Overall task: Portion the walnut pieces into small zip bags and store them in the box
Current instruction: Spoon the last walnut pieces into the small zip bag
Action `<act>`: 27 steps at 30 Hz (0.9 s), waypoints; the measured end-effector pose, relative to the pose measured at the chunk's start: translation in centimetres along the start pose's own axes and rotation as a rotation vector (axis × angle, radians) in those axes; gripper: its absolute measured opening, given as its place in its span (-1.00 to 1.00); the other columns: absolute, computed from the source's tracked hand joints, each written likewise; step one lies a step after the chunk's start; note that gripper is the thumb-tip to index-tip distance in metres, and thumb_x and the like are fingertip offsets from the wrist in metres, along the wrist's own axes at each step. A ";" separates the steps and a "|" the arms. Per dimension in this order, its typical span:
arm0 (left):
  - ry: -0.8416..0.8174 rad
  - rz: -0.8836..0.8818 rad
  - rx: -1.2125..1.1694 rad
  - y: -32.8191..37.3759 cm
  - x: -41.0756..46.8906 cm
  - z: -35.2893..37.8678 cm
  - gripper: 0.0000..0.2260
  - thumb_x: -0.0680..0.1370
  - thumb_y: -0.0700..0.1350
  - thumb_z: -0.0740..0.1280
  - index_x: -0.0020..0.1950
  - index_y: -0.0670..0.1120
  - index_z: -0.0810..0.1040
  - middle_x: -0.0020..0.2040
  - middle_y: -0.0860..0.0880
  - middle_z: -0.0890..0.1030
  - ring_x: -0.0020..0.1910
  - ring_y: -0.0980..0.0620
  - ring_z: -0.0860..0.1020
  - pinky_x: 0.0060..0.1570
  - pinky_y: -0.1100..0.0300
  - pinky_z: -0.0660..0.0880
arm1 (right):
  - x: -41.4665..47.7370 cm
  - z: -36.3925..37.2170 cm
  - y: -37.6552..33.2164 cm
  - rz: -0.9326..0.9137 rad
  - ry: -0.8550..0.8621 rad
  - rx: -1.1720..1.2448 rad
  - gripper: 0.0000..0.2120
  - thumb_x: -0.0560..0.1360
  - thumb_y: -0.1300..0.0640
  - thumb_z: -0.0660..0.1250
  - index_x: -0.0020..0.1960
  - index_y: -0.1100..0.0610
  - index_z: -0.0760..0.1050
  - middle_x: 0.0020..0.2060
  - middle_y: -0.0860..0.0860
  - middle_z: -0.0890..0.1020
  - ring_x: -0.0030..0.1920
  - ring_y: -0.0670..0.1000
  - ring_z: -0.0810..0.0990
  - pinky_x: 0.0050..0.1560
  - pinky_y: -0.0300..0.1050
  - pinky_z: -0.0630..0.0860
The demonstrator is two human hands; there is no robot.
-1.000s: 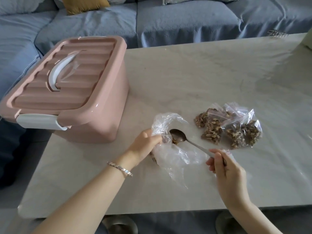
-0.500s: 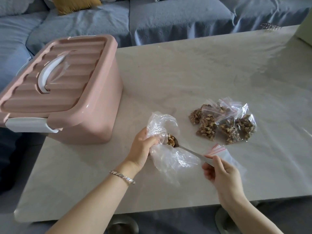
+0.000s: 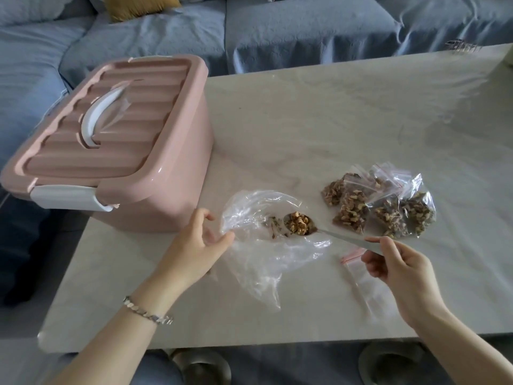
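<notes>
My right hand (image 3: 399, 270) pinches the handle of a metal spoon (image 3: 330, 233) whose bowl is heaped with walnut pieces (image 3: 297, 223). The spoon hovers at the mouth of a large clear plastic bag (image 3: 266, 257) lying on the table, with a few walnut bits left inside. My left hand (image 3: 194, 245) touches the bag's left edge, fingers loosely spread. Several filled small zip bags (image 3: 380, 207) are piled to the right. An empty zip bag (image 3: 361, 276) with a red strip lies under my right hand. The pink box (image 3: 116, 151) stands at the left, lid closed.
The pale marble table (image 3: 333, 120) stretches back to a blue sofa (image 3: 277, 29) with a yellow cushion (image 3: 138, 6). The box overhangs the table's left edge. A pale object sits at the far right edge of the table.
The spoon has come out of the large bag loaded with walnut pieces. My left hand has let go of its bunched grip, and the bag now lies flatter on the table.
</notes>
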State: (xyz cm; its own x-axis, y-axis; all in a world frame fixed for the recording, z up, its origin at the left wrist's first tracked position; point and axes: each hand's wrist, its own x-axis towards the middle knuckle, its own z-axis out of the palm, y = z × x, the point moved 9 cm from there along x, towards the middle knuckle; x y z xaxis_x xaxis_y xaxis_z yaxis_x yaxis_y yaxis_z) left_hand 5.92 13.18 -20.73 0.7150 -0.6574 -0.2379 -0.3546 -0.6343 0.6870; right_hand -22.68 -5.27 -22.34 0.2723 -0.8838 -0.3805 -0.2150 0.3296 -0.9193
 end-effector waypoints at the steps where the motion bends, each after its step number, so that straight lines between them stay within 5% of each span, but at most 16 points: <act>1: 0.024 0.016 0.027 -0.5 -0.4 -0.3 -0.65 0.41 0.12 0.40 0.07 0.13 0.31 -0.14 -0.01 0.51 -0.17 0.05 0.52 -0.14 0.05 0.53 | 0.0 0.0 -0.2 -0.001 -0.005 -0.015 -0.74 0.59 0.16 0.14 -0.14 0.14 0.57 -0.40 0.07 0.59 -0.43 -0.02 0.49 -0.40 -0.31 0.51; 7: 0.445 0.390 -0.215 2.9 -4.5 -4.3 -0.55 0.35 0.08 0.34 0.17 0.13 0.25 -0.17 0.04 0.46 -0.18 0.24 0.47 -0.11 0.46 0.35 | 0.1 -0.2 -1.9 0.003 -0.038 -0.004 -0.74 0.59 0.16 0.15 -0.13 0.18 0.59 -0.49 0.00 0.59 -0.40 0.02 0.47 -0.41 -0.32 0.53; 14: 0.452 0.736 -0.449 11.8 -6.5 -4.0 -0.56 0.41 -0.12 0.32 0.23 0.00 0.24 -0.11 -0.04 0.40 -0.15 0.05 0.41 -0.16 0.39 0.38 | 0.0 -0.7 -5.4 -0.061 -0.057 0.018 -0.72 0.58 0.18 0.17 -0.19 0.19 0.60 -0.52 0.00 0.58 -0.50 -0.08 0.46 -0.44 -0.34 0.50; 21: 0.165 0.477 -0.389 9.2 -3.2 4.0 -0.56 0.37 0.02 0.31 0.18 0.23 0.22 0.00 0.14 0.43 -0.05 0.23 0.43 -0.04 0.51 0.35 | -0.2 -1.2 -6.0 -0.063 -0.044 0.019 -0.72 0.57 0.19 0.16 -0.19 0.18 0.60 -0.53 0.01 0.57 -0.51 -0.10 0.46 -0.45 -0.34 0.49; 27: 0.130 0.319 -0.379 6.5 -2.5 5.6 -0.45 0.35 -0.10 0.41 0.19 0.23 0.21 0.05 0.16 0.45 -0.01 0.24 0.45 -0.07 0.44 0.41 | -0.7 -1.3 -6.8 -0.083 -0.060 0.006 -0.71 0.57 0.20 0.16 -0.21 0.20 0.59 -0.54 0.02 0.54 -0.51 -0.08 0.44 -0.49 -0.33 0.46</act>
State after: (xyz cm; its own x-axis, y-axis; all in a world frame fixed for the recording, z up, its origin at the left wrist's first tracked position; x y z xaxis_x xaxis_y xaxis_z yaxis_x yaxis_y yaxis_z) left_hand -1.57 8.40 -19.52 0.6844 -0.7228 0.0955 -0.3412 -0.2018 0.9181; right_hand -22.59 -7.34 -15.68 0.3444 -0.8867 -0.3086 -0.1837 0.2587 -0.9483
